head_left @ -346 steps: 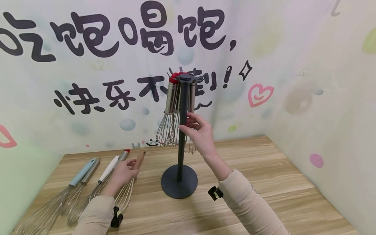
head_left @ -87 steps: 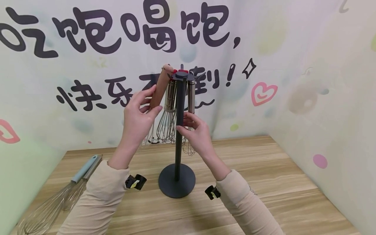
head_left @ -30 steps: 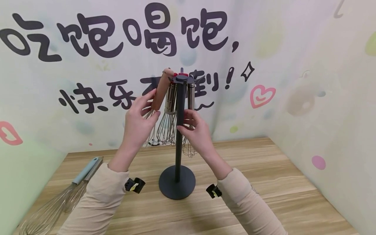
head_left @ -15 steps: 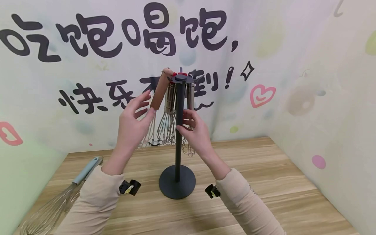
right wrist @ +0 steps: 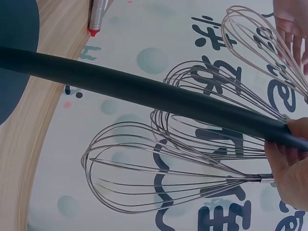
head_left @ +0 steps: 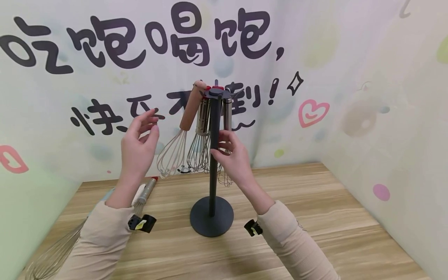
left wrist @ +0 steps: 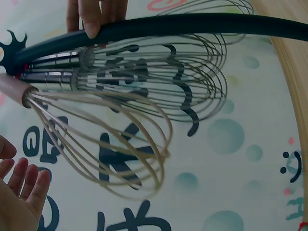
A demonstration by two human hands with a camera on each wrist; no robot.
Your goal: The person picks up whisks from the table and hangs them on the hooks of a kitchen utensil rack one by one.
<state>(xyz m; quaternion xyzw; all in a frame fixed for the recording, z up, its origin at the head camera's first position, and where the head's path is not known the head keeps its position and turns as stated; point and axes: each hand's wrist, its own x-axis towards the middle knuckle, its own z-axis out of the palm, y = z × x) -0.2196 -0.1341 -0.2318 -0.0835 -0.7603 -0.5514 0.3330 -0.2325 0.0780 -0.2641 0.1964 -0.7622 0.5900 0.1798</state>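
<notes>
My right hand (head_left: 234,155) pinches the dark pole (head_left: 212,182) of an upright utensil stand, thumb on one side and fingers on the other. A whisk with a wooden handle (head_left: 190,111) hangs tilted from the stand's hooked top (head_left: 216,92); its wire loops show whole in the left wrist view. Left of that whisk, my left hand (head_left: 138,146) is raised with relaxed fingers, apart from it and holding nothing. Several steel-handled whisks (head_left: 202,120), some with red tips, hang close beside the wooden one, partly behind the pole.
On the wooden table (head_left: 315,233), a red-tipped steel whisk (head_left: 148,189) lies near a white handle (head_left: 139,193). My left sleeve hides most of a blue-handled whisk, leaving its wires (head_left: 52,252) showing. The stand's round base (head_left: 211,225) sits mid-table, before a lettered wall (head_left: 119,89).
Earlier my left hand lifted the wooden-handled whisk from the table to the stand. It has now let go and drawn left, leaving the whisk hanging. My right hand stays on the pole.
</notes>
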